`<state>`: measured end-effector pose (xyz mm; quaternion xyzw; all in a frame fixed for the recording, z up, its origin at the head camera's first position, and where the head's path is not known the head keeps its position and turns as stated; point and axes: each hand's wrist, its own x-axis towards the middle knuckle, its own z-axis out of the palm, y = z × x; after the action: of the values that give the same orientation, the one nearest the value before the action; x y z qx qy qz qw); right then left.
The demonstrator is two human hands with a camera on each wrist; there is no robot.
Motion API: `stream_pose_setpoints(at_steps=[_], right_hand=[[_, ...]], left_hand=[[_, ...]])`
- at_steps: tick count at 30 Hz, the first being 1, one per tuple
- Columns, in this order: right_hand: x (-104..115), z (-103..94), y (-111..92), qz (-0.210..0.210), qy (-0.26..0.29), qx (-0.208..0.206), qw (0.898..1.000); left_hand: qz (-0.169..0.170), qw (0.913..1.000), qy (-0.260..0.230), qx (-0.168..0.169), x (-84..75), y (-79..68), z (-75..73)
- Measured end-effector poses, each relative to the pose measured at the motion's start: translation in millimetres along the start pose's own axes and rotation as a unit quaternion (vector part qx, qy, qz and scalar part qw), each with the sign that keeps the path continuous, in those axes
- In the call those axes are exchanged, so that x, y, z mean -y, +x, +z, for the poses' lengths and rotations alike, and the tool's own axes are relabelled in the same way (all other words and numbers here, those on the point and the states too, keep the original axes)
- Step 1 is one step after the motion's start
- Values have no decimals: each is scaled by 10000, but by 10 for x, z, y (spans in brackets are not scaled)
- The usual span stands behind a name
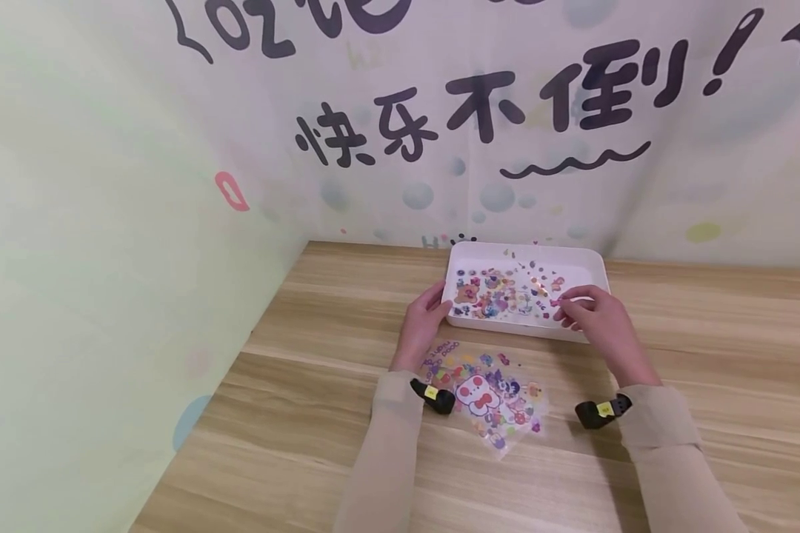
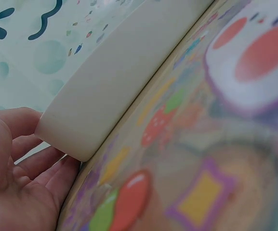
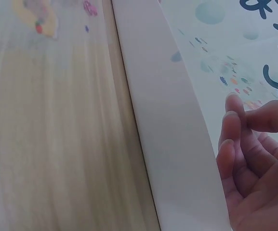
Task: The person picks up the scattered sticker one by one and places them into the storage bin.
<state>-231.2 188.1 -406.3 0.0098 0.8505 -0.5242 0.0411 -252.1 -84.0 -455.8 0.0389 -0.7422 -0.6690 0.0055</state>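
Observation:
A shallow white tray (image 1: 540, 330) stands against the wall, with many small colourful stickers (image 1: 500, 296) inside it. My left hand (image 1: 418, 326) grips the tray at its near left corner, thumb by the rim; the left wrist view shows the fingers curled around that corner. Over the tray's right side, my right hand (image 1: 603, 318) pinches a small pink sticker (image 1: 555, 302) between thumb and fingertips. In the right wrist view the thumb meets the fingertips, and the sticker is hidden there.
In front of the tray lies a clear sticker sheet (image 1: 480, 396) printed with a white character and fruit, between the two forearms. The wood-grain table (image 1: 320, 444) meets a printed wall cloth (image 1: 387, 185) behind the tray and at the left.

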Motion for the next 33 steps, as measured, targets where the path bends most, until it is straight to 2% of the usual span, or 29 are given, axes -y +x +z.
stream_pose_setpoints(at_steps=[4, 13, 19, 22, 28, 33], right_hand=[[-73, 27, 76, -108, 27, 172, 9998], [0, 64, 75, -64, -83, 188, 9998], [19, 75, 120, -200, 15, 251, 9995], [34, 89, 132, -236, 1, 292, 9993], [35, 108, 160, -166, -29, 202, 9997], [45, 117, 167, -139, -4, 346, 9993]], left_hand=[[20, 10000, 53, 4, 8, 2, -7], [12, 10000, 20, 5, 8, 4, -10], [160, 9999, 9, 64, 10, 20, -14], [110, 9999, 67, 66, 14, 19, -14], [146, 9999, 33, 56, 14, 18, 0], [142, 9999, -13, 37, 20, 14, 0]])
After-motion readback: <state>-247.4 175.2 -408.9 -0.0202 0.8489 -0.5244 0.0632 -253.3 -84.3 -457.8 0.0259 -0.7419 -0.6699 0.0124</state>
